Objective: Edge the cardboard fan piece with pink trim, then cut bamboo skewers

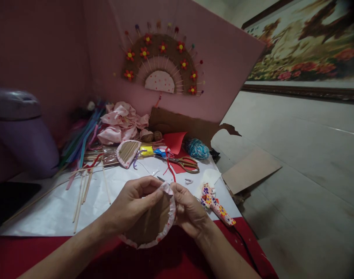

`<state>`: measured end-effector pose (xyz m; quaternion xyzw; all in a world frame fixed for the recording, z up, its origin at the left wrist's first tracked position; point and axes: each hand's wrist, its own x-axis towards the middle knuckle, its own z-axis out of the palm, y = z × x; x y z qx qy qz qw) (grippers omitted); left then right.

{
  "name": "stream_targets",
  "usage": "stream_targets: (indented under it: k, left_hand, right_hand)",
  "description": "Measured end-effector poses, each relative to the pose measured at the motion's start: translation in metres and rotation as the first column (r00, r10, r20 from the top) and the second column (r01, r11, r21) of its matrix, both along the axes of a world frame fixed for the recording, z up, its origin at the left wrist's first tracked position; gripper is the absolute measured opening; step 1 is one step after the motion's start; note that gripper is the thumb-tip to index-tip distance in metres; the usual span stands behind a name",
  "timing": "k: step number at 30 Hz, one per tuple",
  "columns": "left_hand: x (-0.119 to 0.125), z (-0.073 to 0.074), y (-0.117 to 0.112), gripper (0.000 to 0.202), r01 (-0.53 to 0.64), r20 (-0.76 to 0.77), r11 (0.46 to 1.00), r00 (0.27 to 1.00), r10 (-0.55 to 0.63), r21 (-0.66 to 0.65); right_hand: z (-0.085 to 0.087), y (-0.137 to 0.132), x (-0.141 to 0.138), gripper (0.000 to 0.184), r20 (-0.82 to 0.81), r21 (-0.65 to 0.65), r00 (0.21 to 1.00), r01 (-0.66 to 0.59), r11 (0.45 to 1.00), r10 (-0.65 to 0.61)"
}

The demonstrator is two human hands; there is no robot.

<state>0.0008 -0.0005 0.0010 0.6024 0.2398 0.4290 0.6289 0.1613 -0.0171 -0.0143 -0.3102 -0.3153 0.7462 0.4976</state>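
Observation:
Both my hands hold a half-round cardboard piece [152, 224] edged with pink dotted fabric, above the red cloth at the table's near edge. My left hand [133, 201] pinches its upper rim with thumb and fingers closed. My right hand [188, 209] grips the right edge, fingers curled shut on it. A red thread [170, 167] rises from between the hands. Just right of my right hand lies a glue gun [216, 204] wrapped in flowered fabric.
White paper [57, 205] covers the table, with wooden sticks [84, 190], a second fabric-edged piece [127, 152], scissors [186, 163], red paper [175, 141], blue yarn [197, 149], pink fabric [121, 122] and coloured pipe cleaners [82, 137]. A finished fan decoration [163, 64] hangs on the pink board. A purple bin [20, 131] stands left.

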Motion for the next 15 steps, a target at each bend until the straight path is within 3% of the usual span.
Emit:
stream_targets:
  k: [7,15]
  left_hand:
    - [-0.0005,0.0040,-0.0020,0.010,-0.015,-0.036,1.000,0.999,0.015,0.001]
    - [0.0010,0.0023,-0.0011,0.015,-0.057,-0.038,0.995,0.998,0.054,-0.084]
  right_hand:
    - [-0.0012,0.0020,0.0049,0.028,0.127,0.205,0.992,-0.005,0.979,-0.022]
    - [-0.0004,0.0024,0.0038,0.027,0.279,0.415,0.940,0.069,0.907,-0.199]
